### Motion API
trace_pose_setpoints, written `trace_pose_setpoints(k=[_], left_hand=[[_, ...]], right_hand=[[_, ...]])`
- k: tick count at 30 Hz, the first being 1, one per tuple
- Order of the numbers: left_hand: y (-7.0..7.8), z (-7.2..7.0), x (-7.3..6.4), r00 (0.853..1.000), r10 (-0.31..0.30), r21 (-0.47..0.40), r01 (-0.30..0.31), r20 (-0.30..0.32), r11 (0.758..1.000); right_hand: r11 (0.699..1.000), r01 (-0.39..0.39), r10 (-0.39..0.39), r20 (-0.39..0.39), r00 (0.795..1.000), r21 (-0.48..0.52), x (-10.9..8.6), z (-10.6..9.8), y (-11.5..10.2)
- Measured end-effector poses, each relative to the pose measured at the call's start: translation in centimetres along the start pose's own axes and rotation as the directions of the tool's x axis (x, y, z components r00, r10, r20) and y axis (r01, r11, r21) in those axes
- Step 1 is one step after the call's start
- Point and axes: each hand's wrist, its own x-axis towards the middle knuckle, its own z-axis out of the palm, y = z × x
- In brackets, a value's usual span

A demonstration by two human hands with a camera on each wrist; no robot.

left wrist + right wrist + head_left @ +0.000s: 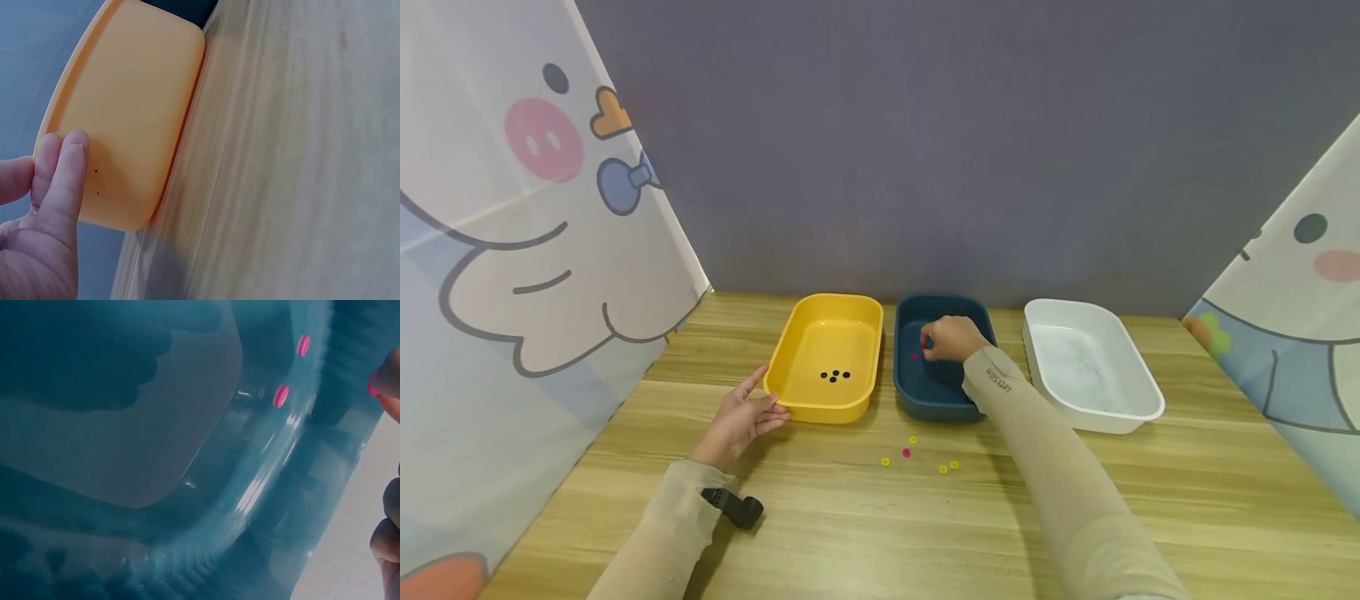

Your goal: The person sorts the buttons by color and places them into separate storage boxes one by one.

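Observation:
My left hand (739, 423) pinches the near left corner of the yellow tray (829, 412), thumb at the rim and fingers against the outer wall (119, 112). Several small black buttons (835, 377) lie on that tray's floor. Over the dark blue tray (934, 410), my right hand (953, 338) pinches a small pink button (374, 389) between thumb and fingertip. Two pink buttons (281, 396) show inside the blue tray in the right wrist view. The right hand's other fingers are curled in.
A white tray (1093, 421) stands to the right of the blue one. On the wooden table (865, 533) in front of the trays lie several yellow buttons (913, 439) and one pink button (906, 453). A grey wall rises behind the trays, with printed cloth panels on both sides.

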Motion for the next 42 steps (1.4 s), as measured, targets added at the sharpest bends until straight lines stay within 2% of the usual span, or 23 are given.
trace_pose_setpoints(k=[7, 18, 30, 36, 42], left_hand=[[0.0, -0.1, 0.1, 1.0, -0.003, -0.004, 0.003, 0.002, 1.0], [0.2, -0.1, 0.0, 1.0, -0.024, -0.067, 0.024, 0.01, 0.997], [0.3, 0.0, 0.1, 0.999, -0.029, -0.051, 0.03, 0.012, 0.998], [0.1, 0.0, 0.0, 1.0, -0.023, -0.074, 0.024, 0.019, 0.997], [0.1, -0.2, 0.1, 0.999, -0.02, -0.094, 0.023, 0.035, 0.995]], right_hand=[[1.0, 0.015, -0.015, 0.006, 1.0, 0.0, 0.0, 0.1, 0.1], [1.0, 0.018, -0.018, 0.033, 0.999, -0.005, 0.2, -0.1, 0.3], [1.0, -0.009, 0.009, 0.075, 0.997, -0.001, 0.4, -0.4, 0.0], [0.999, 0.014, -0.016, 0.039, 0.999, 0.044, 0.5, -2.5, -2.2], [0.985, 0.158, -0.159, 0.006, 0.987, 0.068, -0.3, -5.0, -5.5]])
